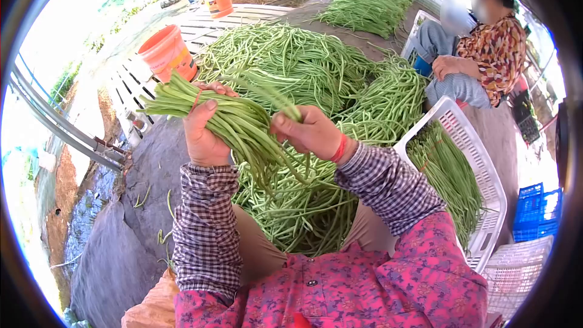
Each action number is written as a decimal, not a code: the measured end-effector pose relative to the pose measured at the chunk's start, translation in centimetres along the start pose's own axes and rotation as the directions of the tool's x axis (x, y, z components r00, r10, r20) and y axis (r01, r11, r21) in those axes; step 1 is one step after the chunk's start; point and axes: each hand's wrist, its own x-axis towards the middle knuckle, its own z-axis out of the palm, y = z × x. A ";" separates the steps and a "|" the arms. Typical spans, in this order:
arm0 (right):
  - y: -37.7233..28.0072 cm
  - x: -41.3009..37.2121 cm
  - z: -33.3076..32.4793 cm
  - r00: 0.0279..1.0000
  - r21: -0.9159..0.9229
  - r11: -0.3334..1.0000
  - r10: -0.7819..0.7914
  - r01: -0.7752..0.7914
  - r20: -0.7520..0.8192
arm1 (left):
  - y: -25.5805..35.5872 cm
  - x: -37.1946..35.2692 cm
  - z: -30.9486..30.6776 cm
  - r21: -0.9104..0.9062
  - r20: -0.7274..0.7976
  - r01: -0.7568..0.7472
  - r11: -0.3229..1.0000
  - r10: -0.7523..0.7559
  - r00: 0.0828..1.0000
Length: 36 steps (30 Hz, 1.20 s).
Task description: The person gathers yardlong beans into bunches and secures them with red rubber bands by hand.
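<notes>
My left hand is wrapped round a thick bundle of long green beans, which has a red band near its left end. Just to the right, my right hand is closed, pinching a few beans that are blurred by motion. It is beside the bundle's right part. Beneath and beyond both hands lies a large loose heap of green beans, reaching down between my knees.
On the right, a white crate holds beans. Orange buckets stand on slats at the left. A seated person is at the upper right, near another bean pile. Blue crates sit far right.
</notes>
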 end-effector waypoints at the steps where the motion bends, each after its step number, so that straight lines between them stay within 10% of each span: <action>1: -0.4 0.2 1.1 1.000 -0.091 0.996 -0.009 0.007 -0.018 | -0.3 -0.1 0.3 0.071 -0.003 -0.011 0.997 0.011 1.000; 5: 2.0 1.4 0.4 0.971 -0.122 0.967 -0.213 0.226 0.111 | -2.3 -1.8 1.5 0.375 -0.104 0.092 0.923 -0.056 0.993; 10: 1.7 1.3 -0.5 0.915 -0.470 0.786 -0.371 0.402 0.160 | -3.1 -1.4 2.3 0.249 -0.017 0.114 0.962 -0.113 0.993; 20: 0.1 0.7 -2.4 0.988 -0.398 0.917 0.066 -0.005 0.140 | -2.6 0.6 -2.6 0.004 -0.305 0.139 0.990 -0.131 0.943; 22: 1.5 0.3 -5.3 0.961 -0.627 0.777 0.213 -0.058 0.175 | 0.7 1.5 -3.5 -0.082 -0.401 0.075 0.994 -0.101 0.910; 25: 1.6 -0.8 -8.4 0.978 -0.323 0.924 0.208 -0.207 -0.030 | 6.3 2.0 -6.9 -0.001 -0.425 -0.142 0.990 0.128 0.896; 28: 0.2 -1.3 -8.1 0.996 0.181 0.983 -0.001 0.018 -0.092 | 7.2 1.2 -6.5 0.199 -0.476 -0.188 0.962 0.262 0.839; 36: -10.8 -5.8 -4.7 0.893 0.882 0.408 -0.449 0.235 -0.030 | 7.2 0.2 -7.1 0.748 -0.217 -0.256 0.612 0.590 0.777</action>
